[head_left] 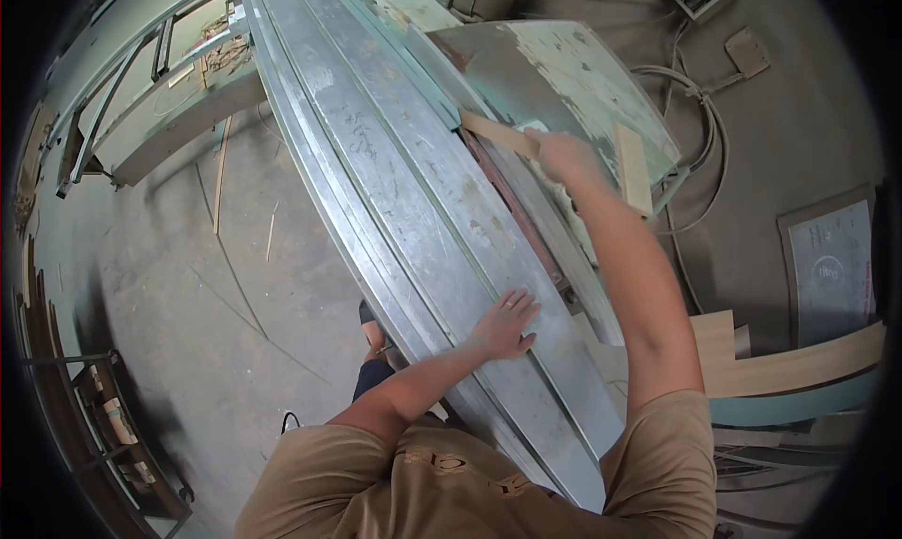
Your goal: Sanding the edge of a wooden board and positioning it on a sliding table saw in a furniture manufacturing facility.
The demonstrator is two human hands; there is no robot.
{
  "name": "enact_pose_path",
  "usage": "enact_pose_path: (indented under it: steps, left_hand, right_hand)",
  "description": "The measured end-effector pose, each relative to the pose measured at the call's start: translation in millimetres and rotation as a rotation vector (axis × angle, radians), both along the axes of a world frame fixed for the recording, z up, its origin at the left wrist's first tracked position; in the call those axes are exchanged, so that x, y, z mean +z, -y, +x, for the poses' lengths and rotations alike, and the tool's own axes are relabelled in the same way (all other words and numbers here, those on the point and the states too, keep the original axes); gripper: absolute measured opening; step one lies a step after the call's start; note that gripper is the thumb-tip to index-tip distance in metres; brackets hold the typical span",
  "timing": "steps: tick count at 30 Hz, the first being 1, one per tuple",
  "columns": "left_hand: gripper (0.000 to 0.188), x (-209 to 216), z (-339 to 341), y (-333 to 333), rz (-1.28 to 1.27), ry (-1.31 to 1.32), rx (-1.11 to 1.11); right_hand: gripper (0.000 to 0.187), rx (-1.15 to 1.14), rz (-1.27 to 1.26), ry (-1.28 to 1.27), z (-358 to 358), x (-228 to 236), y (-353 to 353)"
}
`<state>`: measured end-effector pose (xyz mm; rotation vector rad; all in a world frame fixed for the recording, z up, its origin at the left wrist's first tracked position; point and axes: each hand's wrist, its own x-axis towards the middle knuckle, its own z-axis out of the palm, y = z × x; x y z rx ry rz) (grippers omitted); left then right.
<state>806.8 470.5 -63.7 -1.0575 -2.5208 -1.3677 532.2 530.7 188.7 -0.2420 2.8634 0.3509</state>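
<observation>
A long grooved metal table (376, 144) runs diagonally from the far left down to my body. My left hand (505, 327) lies flat on its near part, fingers spread, with a ring on one finger. Out to the far right, my right hand (562, 156) is closed around the end of a narrow wooden strip (498, 134). The strip's other end reaches to the table's right edge, beside a teal metal edge piece (427, 93). My right palm and part of the grip are hidden from view.
Right of the table stands a worn pale-green machine surface (592, 74), with a wooden board (632, 172) on its edge. Hoses (719, 154) loop beyond it. Curved wooden panels (799, 360) lie at the right. A metal frame (150, 64) stands far left; thin strips (223, 177) lie on the floor.
</observation>
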Motion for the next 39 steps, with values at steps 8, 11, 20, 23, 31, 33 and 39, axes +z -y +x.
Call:
enact_pose_path:
  steps: [8, 11, 20, 23, 31, 33, 39]
  left_hand:
    - [0.065, -6, 3, 9, 0.035, 0.006, 0.02]
    - [0.064, -7, 5, 4, 0.045, -0.021, 0.011]
    - [0.062, -12, -6, 5, 0.016, -0.04, 0.01]
    - [0.061, -14, -13, -2, 0.014, -0.07, 0.062]
    - [0.054, -11, -9, -11, -0.021, -0.135, 0.067]
    - [0.057, -19, -8, -5, -0.088, -0.2, 0.108]
    - [0.062, -20, 0, -24, -0.249, -0.256, 0.09]
  right_hand:
    - [0.061, -0.205, -0.625, -0.099, 98, 9, -36]
    - [0.06, -0.332, -0.757, -0.151, 150, -3, -88]
    - [0.057, -0.386, -0.702, -0.281, 243, -69, -220]
    - [0.056, -0.402, -0.735, -0.307, 270, -75, -247]
    - [0.057, -0.498, -0.756, -0.412, 318, -121, -326]
    - [0.057, -0.399, -0.8, -0.439, 300, -134, -321]
    - [0.061, -0.662, -0.567, -0.511, 248, -218, -387]
